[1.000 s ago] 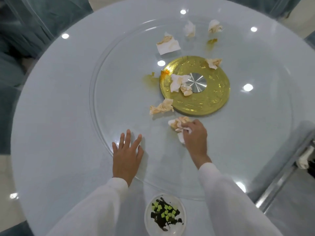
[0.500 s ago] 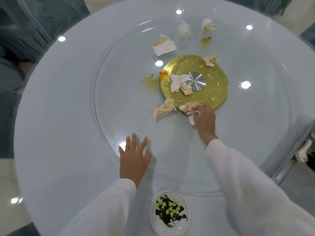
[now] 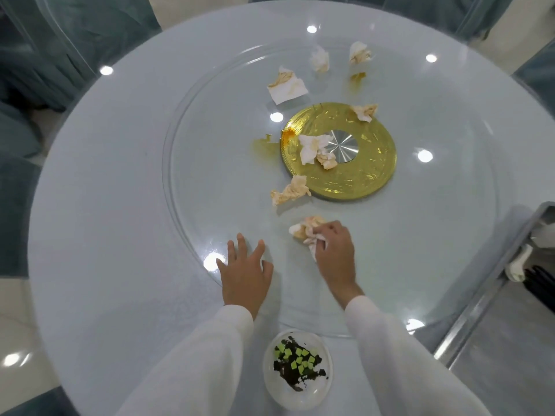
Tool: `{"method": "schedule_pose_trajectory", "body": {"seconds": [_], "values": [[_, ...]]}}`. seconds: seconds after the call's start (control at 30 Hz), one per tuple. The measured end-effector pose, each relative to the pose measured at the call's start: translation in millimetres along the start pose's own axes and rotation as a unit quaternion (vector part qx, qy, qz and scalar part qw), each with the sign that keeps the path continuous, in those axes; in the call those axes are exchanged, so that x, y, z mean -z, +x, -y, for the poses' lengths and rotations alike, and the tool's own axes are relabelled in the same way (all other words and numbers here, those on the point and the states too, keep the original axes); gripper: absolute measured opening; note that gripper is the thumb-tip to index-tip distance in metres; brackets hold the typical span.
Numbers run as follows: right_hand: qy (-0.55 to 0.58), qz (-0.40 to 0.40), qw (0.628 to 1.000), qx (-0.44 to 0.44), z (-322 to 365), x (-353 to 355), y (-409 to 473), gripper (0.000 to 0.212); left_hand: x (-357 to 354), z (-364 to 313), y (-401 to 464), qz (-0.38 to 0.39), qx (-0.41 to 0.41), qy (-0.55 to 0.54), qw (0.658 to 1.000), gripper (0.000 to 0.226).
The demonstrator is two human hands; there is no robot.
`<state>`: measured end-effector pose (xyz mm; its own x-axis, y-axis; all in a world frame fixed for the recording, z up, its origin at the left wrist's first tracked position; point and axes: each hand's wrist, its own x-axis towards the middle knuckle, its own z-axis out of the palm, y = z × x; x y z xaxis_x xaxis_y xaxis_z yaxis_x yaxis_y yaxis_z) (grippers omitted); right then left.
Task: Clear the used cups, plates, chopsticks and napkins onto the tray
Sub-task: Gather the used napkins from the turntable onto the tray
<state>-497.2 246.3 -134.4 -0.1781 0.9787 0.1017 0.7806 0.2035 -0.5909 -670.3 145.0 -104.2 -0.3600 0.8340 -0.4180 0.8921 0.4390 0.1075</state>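
Observation:
My right hand (image 3: 333, 253) grips a crumpled, orange-stained napkin (image 3: 304, 231) against the glass turntable (image 3: 210, 181), just below the gold centre disc (image 3: 360, 172). My left hand (image 3: 244, 274) lies flat with spread fingers on the turntable's near rim. Several other stained napkins are scattered: one beside the disc's lower left edge (image 3: 289, 190), two on the disc (image 3: 315, 150), one at its top right (image 3: 365, 111), a flatter one (image 3: 286, 88) and two more (image 3: 319, 58) farther back. A small white plate (image 3: 297, 369) with dark and green leftovers sits at the table's near edge.
Orange sauce smears mark the glass left of the disc (image 3: 264, 144) and near the far napkins (image 3: 357, 78). A steel cart (image 3: 492, 295) stands at the right, beside the round table. Teal-covered chairs (image 3: 75, 34) ring the table's far side.
My right hand has pulled the stained napkin back from the gold disc's edge toward me across the glass. My left hand has stayed on the turntable's rim.

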Motion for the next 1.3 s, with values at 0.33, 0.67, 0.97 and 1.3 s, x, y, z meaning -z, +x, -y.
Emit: {"method": "schedule_pose_trajectory", "body": {"seconds": [0.33, 0.67, 0.97, 1.3], "values": [[0.124, 0.02, 0.992, 0.002, 5, 46, 41, 0.025, 41, 35, 39, -0.102, -0.031, -0.161, 0.981, 0.035], [0.038, 0.072, 0.996, 0.04, 45, -20, 93, 0.026, 16, 50, 45, -0.007, -0.046, -0.087, 0.995, 0.055], [-0.058, 0.062, 0.994, 0.066, 33, -16, 36, 0.025, 37, 36, 65, -0.179, -0.052, -0.041, 0.982, 0.024], [-0.041, 0.034, 0.998, 0.021, -9, 14, 43, 0.026, 50, 64, 123, -0.031, -0.013, -0.117, 0.993, 0.055]]}}
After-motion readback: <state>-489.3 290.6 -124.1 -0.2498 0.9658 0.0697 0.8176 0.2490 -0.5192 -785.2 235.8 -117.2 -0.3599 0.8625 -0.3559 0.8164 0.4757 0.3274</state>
